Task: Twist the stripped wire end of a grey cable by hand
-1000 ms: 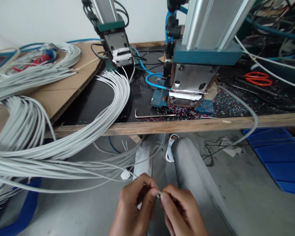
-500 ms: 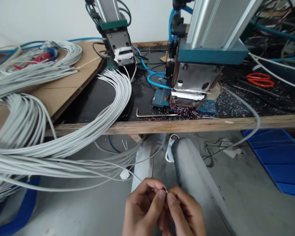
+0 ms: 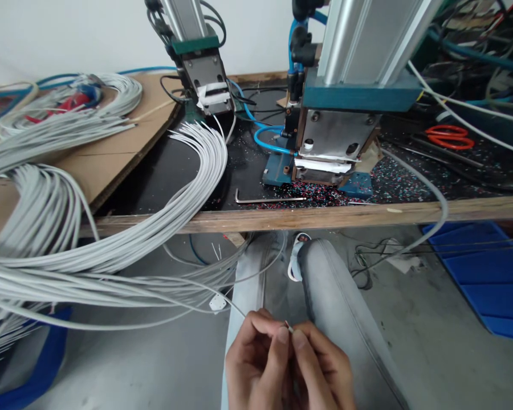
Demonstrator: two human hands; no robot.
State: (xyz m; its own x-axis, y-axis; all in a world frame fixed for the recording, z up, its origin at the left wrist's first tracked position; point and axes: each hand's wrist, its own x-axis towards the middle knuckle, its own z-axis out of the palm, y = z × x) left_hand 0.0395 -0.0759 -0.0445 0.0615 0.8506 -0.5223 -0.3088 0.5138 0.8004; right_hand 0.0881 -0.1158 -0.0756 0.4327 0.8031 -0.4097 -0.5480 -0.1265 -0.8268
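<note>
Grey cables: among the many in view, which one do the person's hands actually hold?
The single thin grey cable pinched between left hand and right hand; the others lie bundled across the bench.

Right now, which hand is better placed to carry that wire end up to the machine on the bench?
Probably the right hand: it pinches the wire end together with the left hand, and the nearer machine stands up and to the right.

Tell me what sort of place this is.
Probably a small wire-assembly workshop: bundles of grey wires drape over a wooden bench, air-driven presses stand on it, and both hands pinch one wire's end.
</note>
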